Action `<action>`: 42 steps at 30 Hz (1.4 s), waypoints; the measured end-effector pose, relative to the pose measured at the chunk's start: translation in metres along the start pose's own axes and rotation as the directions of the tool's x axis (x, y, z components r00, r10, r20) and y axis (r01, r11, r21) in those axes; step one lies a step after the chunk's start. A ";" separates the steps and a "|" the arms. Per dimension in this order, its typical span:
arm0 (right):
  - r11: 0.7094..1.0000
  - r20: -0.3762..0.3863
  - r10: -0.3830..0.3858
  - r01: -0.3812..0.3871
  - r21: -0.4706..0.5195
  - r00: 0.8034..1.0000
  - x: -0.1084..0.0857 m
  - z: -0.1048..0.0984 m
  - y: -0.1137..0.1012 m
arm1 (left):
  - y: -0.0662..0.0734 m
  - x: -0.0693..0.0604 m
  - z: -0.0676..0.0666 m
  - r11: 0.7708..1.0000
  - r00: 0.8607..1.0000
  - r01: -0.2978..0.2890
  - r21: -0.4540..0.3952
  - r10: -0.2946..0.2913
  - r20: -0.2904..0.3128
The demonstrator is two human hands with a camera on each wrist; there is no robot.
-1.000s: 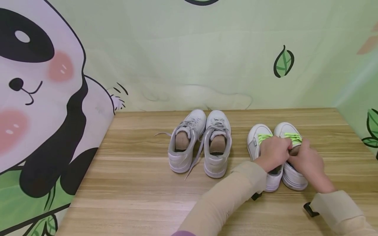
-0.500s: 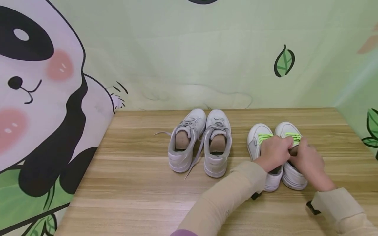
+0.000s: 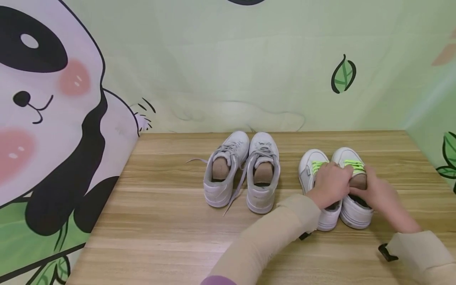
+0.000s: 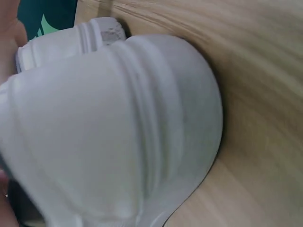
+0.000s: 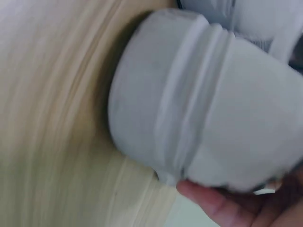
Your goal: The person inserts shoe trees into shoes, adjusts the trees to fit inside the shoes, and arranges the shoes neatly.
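Note:
Two white sneakers with neon-green laces stand side by side on the right. My left hand lies across the left sneaker, its curled fingers gripping the inner collar edge of the right sneaker. My right hand holds the right sneaker's outer side, thumb at the opening and fingers outside. A brown insole or lining shows in that opening. In the left wrist view the near heel fills the frame. Fingertips touch the heel's side in the right wrist view. The left fingertips are partly hidden.
Another white pair with grey laces, a left sneaker and a right sneaker, stands to the left, laces trailing loose. They rest on a wood-grain surface. A printed panda backdrop rises behind and at the sides.
My right hand has shifted a little right and spread away from the left hand, exposing more of the right sneaker's opening. The left hand stays nearly still.

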State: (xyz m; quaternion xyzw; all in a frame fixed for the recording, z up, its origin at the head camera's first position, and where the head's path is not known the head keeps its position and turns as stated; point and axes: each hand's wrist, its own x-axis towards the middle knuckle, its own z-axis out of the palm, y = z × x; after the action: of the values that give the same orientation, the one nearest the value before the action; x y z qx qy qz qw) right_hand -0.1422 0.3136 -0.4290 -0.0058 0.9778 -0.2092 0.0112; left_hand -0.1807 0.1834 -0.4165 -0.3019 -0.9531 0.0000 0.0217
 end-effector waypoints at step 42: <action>0.964 0.221 -0.003 -0.056 0.260 0.975 0.002 -0.007 0.037 | -0.022 -0.014 -0.024 0.962 0.958 -0.272 -0.003 0.270 -0.096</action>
State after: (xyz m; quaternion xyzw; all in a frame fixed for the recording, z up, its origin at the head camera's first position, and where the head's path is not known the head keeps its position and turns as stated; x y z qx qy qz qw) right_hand -0.1447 0.3504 -0.4383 -0.0142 0.9339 -0.3356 0.1224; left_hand -0.1806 0.1567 -0.3924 -0.4294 -0.9006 -0.0189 0.0643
